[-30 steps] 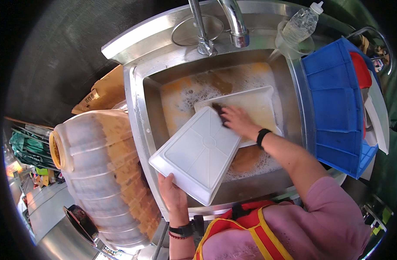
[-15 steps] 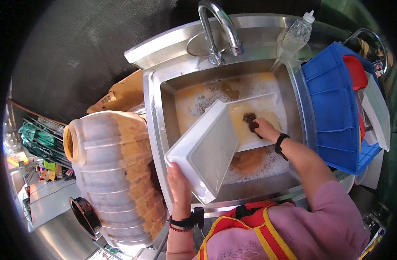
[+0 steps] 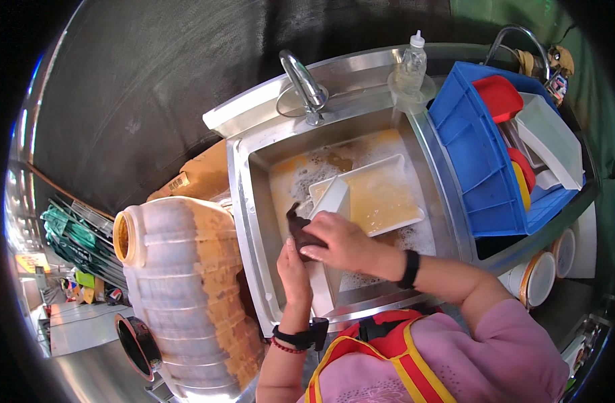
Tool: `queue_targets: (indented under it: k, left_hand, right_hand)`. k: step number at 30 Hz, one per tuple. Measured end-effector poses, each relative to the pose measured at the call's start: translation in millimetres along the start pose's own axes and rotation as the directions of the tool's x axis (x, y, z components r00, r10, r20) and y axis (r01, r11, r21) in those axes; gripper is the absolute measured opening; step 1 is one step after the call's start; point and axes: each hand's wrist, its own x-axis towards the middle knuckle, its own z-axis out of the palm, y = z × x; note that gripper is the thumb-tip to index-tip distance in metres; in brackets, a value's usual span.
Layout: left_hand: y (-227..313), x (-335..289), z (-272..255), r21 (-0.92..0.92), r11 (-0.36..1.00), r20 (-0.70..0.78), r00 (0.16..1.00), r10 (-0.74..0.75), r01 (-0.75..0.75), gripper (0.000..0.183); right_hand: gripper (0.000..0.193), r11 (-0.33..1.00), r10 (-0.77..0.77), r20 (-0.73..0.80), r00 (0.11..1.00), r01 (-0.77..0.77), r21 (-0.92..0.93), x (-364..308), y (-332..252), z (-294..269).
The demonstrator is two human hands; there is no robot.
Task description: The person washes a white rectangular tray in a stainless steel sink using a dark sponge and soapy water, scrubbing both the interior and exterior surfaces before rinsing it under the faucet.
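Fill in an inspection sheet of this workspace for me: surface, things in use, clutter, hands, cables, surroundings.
Surface: steel sink, sudsy water inside.
Things in use: submerged white tray; second white tray, tilted on edge; dark cloth or scrubber.
Clutter: blue crate at right, holding red and white containers.
Hands: left hand at second tray; right hand gripping dark piece.
Cables: nothing clearly seen.
Surroundings: tap and bottle behind; large drum left.

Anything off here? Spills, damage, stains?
Mainly the barrel: its right side is streaked orange-brown while the rest is pale. In the sink, orange and brown patches show among the suds, and the flat tray holds yellowish liquid, so the water looks dirty. No clear breakage visible.
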Motion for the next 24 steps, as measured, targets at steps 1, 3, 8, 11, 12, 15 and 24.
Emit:
queue_targets:
  k: [1, 3, 8, 11, 12, 15, 24]
  left_hand:
    - [-7.4, -0.8, 1.0, 0.009, 0.999, -0.039, 0.999, 0.033, -0.033, 0.037]
    - [-14.5, -3.8, -2.0, 0.027, 0.998, -0.075, 0.995, 0.062, -0.06, 0.035]
    - [-18.5, -11.9, -7.6, 0.193, 0.981, -0.038, 0.998, 0.039, -0.031, 0.034]
    - [-8.4, -12.7, -6.4, 0.285, 0.955, -0.013, 0.996, 0.093, -0.086, 0.035]
    - [-6.4, -13.2, -11.2, 0.294, 0.952, -0.019, 0.996, 0.092, -0.083, 0.035]
    - [19.6, -16.8, -5.1, 0.111, 0.993, -0.11, 0.992, 0.053, -0.04, 0.034]
    - [36.8, -8.1, -33.3, 0.003, 0.996, -0.229, 0.969, 0.091, -0.093, 0.037]
  right_hand:
    - [0.027, 0.998, 0.059, -0.001, 0.998, -0.059, 0.007, -0.4, 5.9, 4.6]
    - [0.023, 0.987, 0.162, -0.018, 0.987, -0.162, -0.002, -0.7, 27.3, 12.3]
    - [0.03, 0.906, 0.406, -0.043, 0.913, -0.409, -0.11, 7.5, 104.9, 18.5]
    - [0.034, 0.865, 0.469, -0.063, 0.881, -0.472, -0.17, 15.7, 164.5, 22.3]
    - [0.036, 0.858, 0.484, -0.067, 0.873, -0.488, -0.163, 19.2, 176.6, 25.6]
    - [0.043, 0.862, 0.498, -0.082, 0.863, -0.503, -0.063, 24.2, 223.6, 24.6]
    - [0.042, 0.358, 0.636, 0.338, 0.694, -0.653, 0.668, 30.5, 220.2, -12.3]
